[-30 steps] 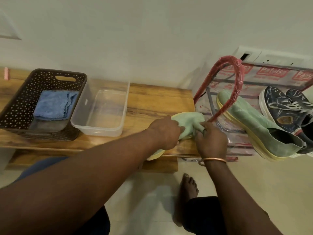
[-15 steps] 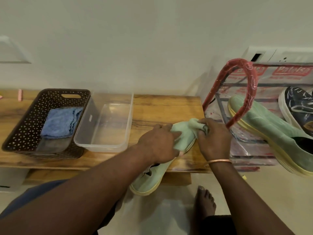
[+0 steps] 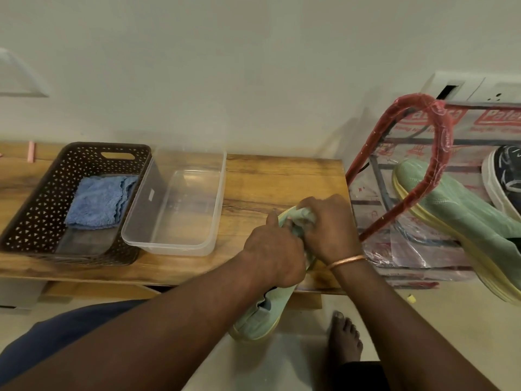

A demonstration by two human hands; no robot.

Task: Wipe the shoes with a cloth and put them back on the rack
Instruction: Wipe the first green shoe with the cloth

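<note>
Pale wall (image 3: pixel 253 66) behind, wooden bench (image 3: pixel 282 179) below it, wrapped rack (image 3: pixel 439 142) at right, brown basket (image 3: pixel 33 215) and clear tub (image 3: pixel 197 162) on the bench. Green shoe (image 3: pixel 262 320) overhangs the bench's front edge: left hand (image 3: pixel 273 255) grips it, right hand (image 3: pixel 329 230) clutches the cloth (image 3: pixel 303 217) against its toe.

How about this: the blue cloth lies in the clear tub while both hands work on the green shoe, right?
Not quite. The head view shows the blue cloth in the brown basket, beside the clear tub. The left hand grips the green shoe; the right hand presses a pale cloth on it.
</note>
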